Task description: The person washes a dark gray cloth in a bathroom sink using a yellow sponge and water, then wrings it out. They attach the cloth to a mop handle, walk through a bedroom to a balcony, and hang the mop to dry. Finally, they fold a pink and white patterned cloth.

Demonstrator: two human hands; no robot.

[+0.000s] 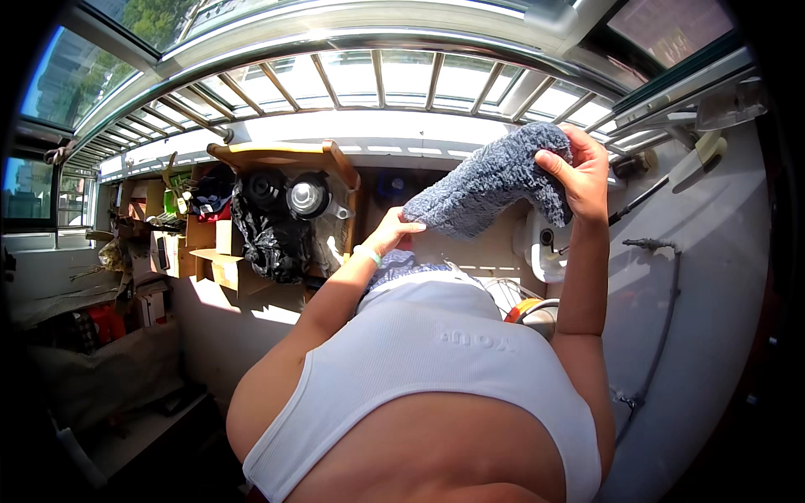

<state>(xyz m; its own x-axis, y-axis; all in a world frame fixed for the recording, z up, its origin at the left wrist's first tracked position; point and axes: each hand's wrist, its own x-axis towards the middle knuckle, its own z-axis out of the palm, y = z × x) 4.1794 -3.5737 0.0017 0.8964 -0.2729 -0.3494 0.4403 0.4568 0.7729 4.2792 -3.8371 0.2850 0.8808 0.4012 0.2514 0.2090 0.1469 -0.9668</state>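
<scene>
A fluffy grey-blue cloth [484,185], perhaps a mop pad, is stretched between my hands in front of my body. Its lower left end is pinched by my left hand [391,234], thumb on top, with a pale bracelet at the wrist. At the upper right end, my right hand [585,173] grips it with the thumb in front and the fingers behind. The cloth bends over near my right hand, where one part hangs down. Sunlight falls on its upper side.
A metal railing [380,78] runs along the windows ahead. To the left stand a wooden chair [277,151], a black plastic bag [270,245] and cardboard boxes [220,264]. On the right are a white basin [547,270], a long-handled tool [641,196] and a wall pipe [673,302].
</scene>
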